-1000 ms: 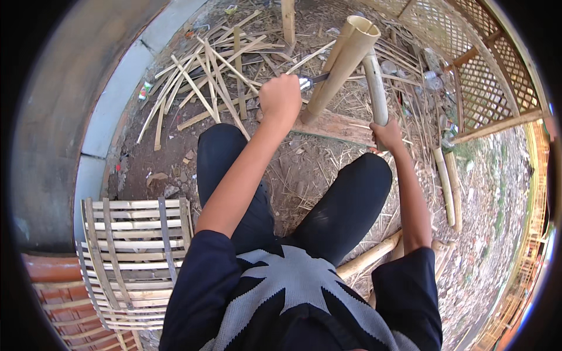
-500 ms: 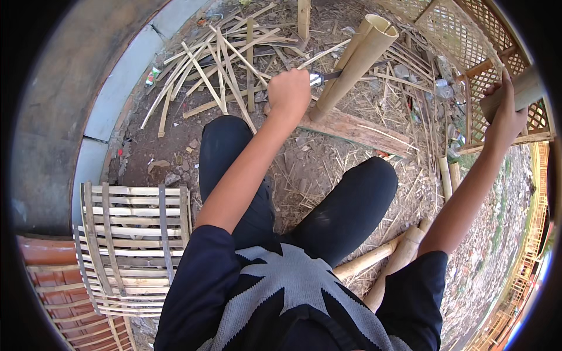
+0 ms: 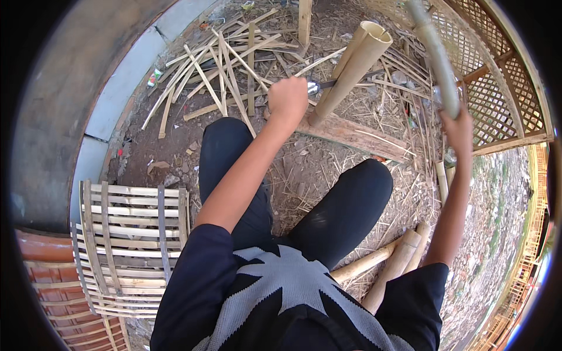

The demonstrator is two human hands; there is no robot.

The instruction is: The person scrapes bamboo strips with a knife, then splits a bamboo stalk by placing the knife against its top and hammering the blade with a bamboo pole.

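My left hand point(image 3: 288, 100) is closed round the handle of a long knife point(image 3: 326, 84). The knife's dark blade lies in a bamboo section point(image 3: 356, 71), with its tip showing past the far side. The bamboo stands upright, slightly tilted, on a wooden board point(image 3: 351, 132) on the ground, and a split shows at its upper rim. Out to the right, my right hand point(image 3: 458, 131) grips the lower end of a thick round bamboo stick point(image 3: 437, 52). The stick is raised, apart from the bamboo and the knife.
Split bamboo strips point(image 3: 225, 70) lie heaped at the far left. A slatted bamboo panel point(image 3: 132, 234) is at my left, beside a grey wall point(image 3: 64, 105). Bamboo poles point(image 3: 395, 266) lie near my right knee. A lattice panel point(image 3: 503, 88) stands at the far right; a wooden post point(image 3: 305, 23) stands ahead.
My right hand has swung inward to the left and a little down, bringing the stick nearer the bamboo. My left hand stays on the knife, almost still.
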